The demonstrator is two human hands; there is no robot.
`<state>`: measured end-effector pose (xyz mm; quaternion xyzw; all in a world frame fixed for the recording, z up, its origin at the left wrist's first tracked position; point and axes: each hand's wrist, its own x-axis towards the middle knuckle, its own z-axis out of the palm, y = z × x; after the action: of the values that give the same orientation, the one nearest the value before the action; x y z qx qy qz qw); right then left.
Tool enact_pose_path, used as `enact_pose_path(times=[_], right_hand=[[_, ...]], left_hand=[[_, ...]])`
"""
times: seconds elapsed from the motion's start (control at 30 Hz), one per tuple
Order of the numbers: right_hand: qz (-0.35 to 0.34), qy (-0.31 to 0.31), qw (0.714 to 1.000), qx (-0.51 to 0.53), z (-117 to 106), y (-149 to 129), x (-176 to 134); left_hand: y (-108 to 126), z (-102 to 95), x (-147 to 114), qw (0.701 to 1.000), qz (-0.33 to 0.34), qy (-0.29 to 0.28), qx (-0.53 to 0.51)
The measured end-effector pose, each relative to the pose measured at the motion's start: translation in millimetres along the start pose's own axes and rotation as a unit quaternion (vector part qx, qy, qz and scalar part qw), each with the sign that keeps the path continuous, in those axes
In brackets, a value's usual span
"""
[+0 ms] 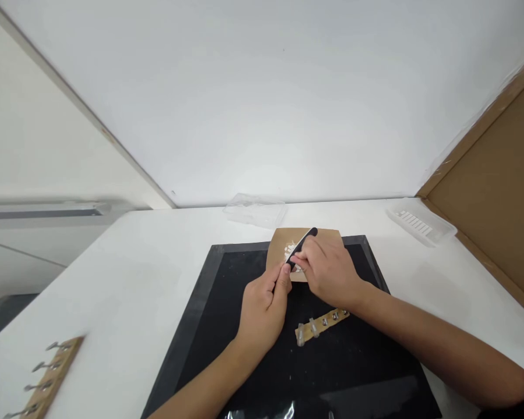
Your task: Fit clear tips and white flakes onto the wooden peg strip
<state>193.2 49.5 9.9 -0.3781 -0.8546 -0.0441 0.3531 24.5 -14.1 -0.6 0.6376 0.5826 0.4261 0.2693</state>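
My right hand [329, 270] grips a black nail file [310, 235] with a pale edge, which slants up to the right. My left hand [266, 302] is closed in a pinch at the file's lower end, thumb and finger pressed together. Whatever is between those fingertips is too small to make out. Just behind the hands lies a sheet of brown paper [327, 235] with several small white pieces [290, 250] on it, partly covered by the file and fingers. Both hands are above a black mat [244, 291].
A wooden strip [318, 325] with metal studs and clear pegs lies on the mat. Another wooden strip [55, 378] with metal pegs is at the lower left. Clear plastic [255, 209] lies at the back, a clear tray [421, 226] at the right beside a cardboard panel [498, 192].
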Motion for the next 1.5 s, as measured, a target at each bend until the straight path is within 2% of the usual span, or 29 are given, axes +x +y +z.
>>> enact_pose_path(times=[0.07, 0.2, 0.33, 0.47, 0.6, 0.8, 0.93, 1.1, 1.17, 1.23, 1.37, 1.5], right_hand=[[-0.003, 0.004, 1.000, -0.017, 1.0, 0.2, 0.7], [0.051, 0.021, 0.998, -0.035, 3.5, 7.5, 2.9], [0.026, -0.035, 0.999, 0.016, 2.3, 9.3, 4.2], [0.039, -0.006, 0.999, -0.016, 0.7, 8.7, 4.9], [0.022, -0.028, 0.999, 0.014, -1.0, 7.5, 3.4], [0.038, -0.004, 0.999, -0.018, -2.7, 5.0, 6.1], [0.009, -0.014, 1.000, 0.017, -4.7, 2.1, 6.4], [0.036, 0.026, 0.999, -0.030, -1.4, 8.3, 5.9], [0.037, 0.011, 0.999, -0.012, -1.2, 7.0, 5.0], [0.009, -0.013, 1.000, 0.020, -4.2, 2.7, 4.9], [0.009, -0.006, 0.998, 0.063, -19.9, -1.8, 10.0], [0.056, -0.005, 0.993, 0.106, -36.3, 4.7, 15.5]], left_hand=[[-0.7, 1.5, 1.4, 1.000, 0.008, 0.005, 0.013], [-0.8, 3.6, 4.1, 0.999, 0.028, 0.017, 0.042], [0.1, 2.8, 5.0, 0.996, 0.062, 0.023, 0.067], [0.5, 1.8, 4.2, 0.995, 0.068, 0.023, 0.071], [1.3, 0.4, 3.1, 0.994, 0.078, 0.017, 0.079], [2.7, -2.9, 4.4, 0.994, 0.072, 0.020, 0.083], [3.6, -3.5, 4.0, 0.993, 0.083, 0.020, 0.081], [3.2, -2.4, 5.1, 0.992, 0.087, 0.019, 0.088], [2.6, -2.6, 6.1, 0.991, 0.092, 0.016, 0.094], [2.3, -3.8, 6.9, 0.989, 0.103, 0.015, 0.103], [0.5, -7.7, 7.4, 0.975, 0.141, 0.030, 0.172], [-5.5, -10.7, 8.8, 0.935, 0.166, 0.053, 0.308]])
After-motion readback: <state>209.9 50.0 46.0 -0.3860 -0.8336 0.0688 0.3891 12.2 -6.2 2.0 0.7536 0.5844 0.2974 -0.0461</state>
